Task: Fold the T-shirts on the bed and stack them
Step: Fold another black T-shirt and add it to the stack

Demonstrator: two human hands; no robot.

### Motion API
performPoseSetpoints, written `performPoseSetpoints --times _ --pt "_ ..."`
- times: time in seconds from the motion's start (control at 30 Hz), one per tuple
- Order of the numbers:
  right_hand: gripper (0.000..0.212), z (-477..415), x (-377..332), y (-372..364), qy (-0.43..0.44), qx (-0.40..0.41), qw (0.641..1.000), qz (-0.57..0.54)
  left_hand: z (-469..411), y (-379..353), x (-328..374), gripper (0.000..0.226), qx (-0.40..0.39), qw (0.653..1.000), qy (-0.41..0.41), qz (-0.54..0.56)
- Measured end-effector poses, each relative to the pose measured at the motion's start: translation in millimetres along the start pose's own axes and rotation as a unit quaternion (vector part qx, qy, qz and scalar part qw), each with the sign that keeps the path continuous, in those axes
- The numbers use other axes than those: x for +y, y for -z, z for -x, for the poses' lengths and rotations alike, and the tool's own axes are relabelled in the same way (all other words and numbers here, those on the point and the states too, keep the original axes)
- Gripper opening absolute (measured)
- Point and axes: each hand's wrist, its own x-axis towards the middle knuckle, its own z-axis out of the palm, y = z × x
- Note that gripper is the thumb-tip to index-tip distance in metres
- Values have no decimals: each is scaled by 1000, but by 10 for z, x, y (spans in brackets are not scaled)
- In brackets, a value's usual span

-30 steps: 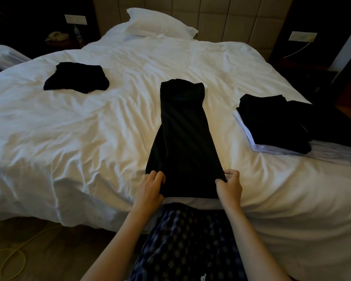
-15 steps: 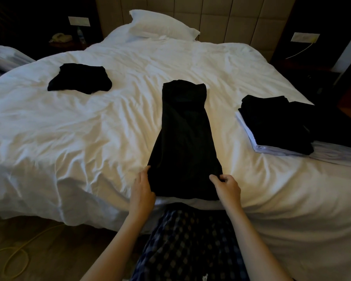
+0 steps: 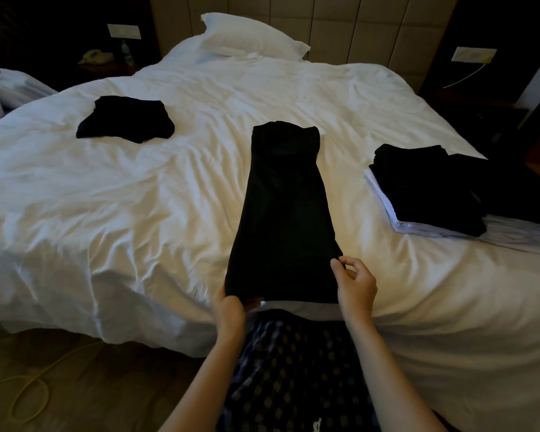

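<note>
A black T-shirt (image 3: 286, 210), folded into a long narrow strip, lies lengthwise on the white bed (image 3: 156, 194), its hem at the near edge. My left hand (image 3: 229, 310) grips the hem's near left corner, fingers tucked under the cloth. My right hand (image 3: 354, 283) pinches the strip's near right edge between thumb and fingertips. A stack of folded shirts (image 3: 427, 188), black on top and white beneath, sits at the right. A crumpled black T-shirt (image 3: 127, 123) lies at the far left of the bed.
A white pillow (image 3: 250, 37) leans at the headboard. More dark cloth (image 3: 518, 194) spreads beside the stack at the bed's right edge. A yellow cable (image 3: 28, 391) loops on the floor at the lower left. My checked trousers (image 3: 293, 369) press against the bed's near edge.
My left hand slid from the strip's left edge down to the hem corner and took hold of it. My right hand shifted slightly up the right edge, still pinching it.
</note>
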Motion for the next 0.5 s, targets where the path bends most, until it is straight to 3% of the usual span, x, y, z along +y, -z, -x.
performPoseSetpoints --times 0.1,0.23,0.37,0.43,0.5 --pt "10 8 0 2 25 10 999 29 -69 35 -29 51 14 999 -4 -31" --pt "17 -14 87 38 -14 26 992 124 -102 119 -147 34 24 985 -27 -166" --pt "21 -80 79 14 -11 46 991 122 8 3 -217 23 -33 978 -82 -187" --pt "23 -88 35 -5 -37 47 993 101 29 -57 -228 22 -1 981 -106 -165" --pt "20 -86 19 9 -52 47 995 76 7 -81 -193 28 53 991 -65 -102"
